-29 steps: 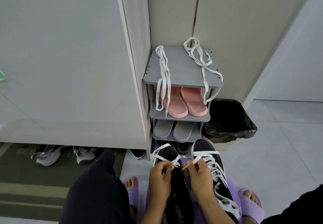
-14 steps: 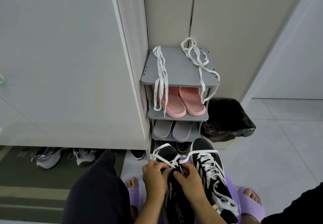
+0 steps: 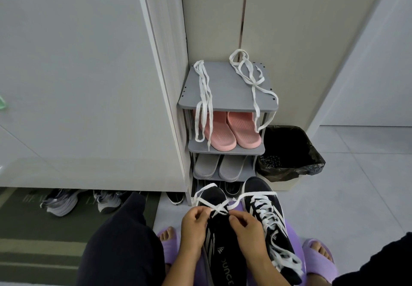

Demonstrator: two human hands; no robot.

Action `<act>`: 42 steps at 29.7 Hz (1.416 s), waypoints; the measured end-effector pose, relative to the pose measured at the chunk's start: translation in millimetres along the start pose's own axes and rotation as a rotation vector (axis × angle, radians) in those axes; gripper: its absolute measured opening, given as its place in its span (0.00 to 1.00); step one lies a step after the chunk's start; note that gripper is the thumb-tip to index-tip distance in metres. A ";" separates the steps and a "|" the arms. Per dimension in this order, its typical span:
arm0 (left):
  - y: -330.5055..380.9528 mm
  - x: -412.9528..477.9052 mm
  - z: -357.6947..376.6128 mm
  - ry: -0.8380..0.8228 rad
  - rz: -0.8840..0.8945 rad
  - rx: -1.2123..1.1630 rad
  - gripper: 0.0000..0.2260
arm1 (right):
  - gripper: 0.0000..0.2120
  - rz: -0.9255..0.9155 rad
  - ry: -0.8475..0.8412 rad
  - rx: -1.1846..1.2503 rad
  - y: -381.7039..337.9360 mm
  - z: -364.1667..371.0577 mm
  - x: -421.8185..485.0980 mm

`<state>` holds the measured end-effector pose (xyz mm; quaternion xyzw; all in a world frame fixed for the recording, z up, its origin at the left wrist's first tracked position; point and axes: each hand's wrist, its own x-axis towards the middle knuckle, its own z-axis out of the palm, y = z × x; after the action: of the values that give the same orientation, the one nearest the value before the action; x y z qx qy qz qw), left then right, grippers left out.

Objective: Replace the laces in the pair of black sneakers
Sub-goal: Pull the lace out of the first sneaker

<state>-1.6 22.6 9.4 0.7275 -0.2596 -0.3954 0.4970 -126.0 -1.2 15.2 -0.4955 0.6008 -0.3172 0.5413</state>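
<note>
The black sneaker (image 3: 223, 252) lay on a purple stool (image 3: 292, 232) between the hands. The left hand (image 3: 193, 225) and the right hand (image 3: 246, 227) each pinched a strand of its white lace (image 3: 219, 208), crossed near the toe. The laced sneaker (image 3: 256, 188) lay just beside it

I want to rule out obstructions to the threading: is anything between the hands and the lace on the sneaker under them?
Nothing visible. The left hand and the right hand both pinch the white lace right over the black sneaker; the laced sneaker lies beside it, out of the way.
</note>
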 end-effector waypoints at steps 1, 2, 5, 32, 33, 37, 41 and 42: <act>-3.5 0.1 0.2 -0.008 0.050 0.072 0.08 | 0.08 -0.004 0.006 0.001 1.8 -0.6 0.8; -8.4 -0.5 0.9 -0.016 0.096 0.132 0.09 | 0.09 -0.002 0.009 0.004 1.1 -0.7 0.2; -16.7 -9.3 3.5 0.028 0.226 0.329 0.14 | 0.11 -0.010 0.019 0.007 0.5 1.3 -1.7; -9.1 -6.5 -2.5 0.143 0.143 0.124 0.15 | 0.11 -0.019 0.059 -0.006 -0.6 1.3 -9.1; -1.8 -1.5 -5.6 0.191 0.171 0.122 0.14 | 0.11 -0.015 0.058 -0.007 -1.0 1.0 -9.1; 0.8 11.1 -14.4 0.075 0.117 0.150 0.13 | 0.11 -0.013 0.054 -0.013 0.7 1.0 -8.3; -12.5 -9.3 -0.1 -0.011 0.110 0.224 0.13 | 0.11 -0.005 0.057 -0.006 -1.2 1.8 -8.8; -7.5 -7.4 0.5 0.045 0.134 0.198 0.16 | 0.11 -0.005 0.057 -0.013 -1.2 1.5 -8.7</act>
<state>-6.3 30.8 4.7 0.7628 -0.3339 -0.3172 0.4539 -124.9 6.9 19.0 -0.4913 0.6166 -0.3287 0.5201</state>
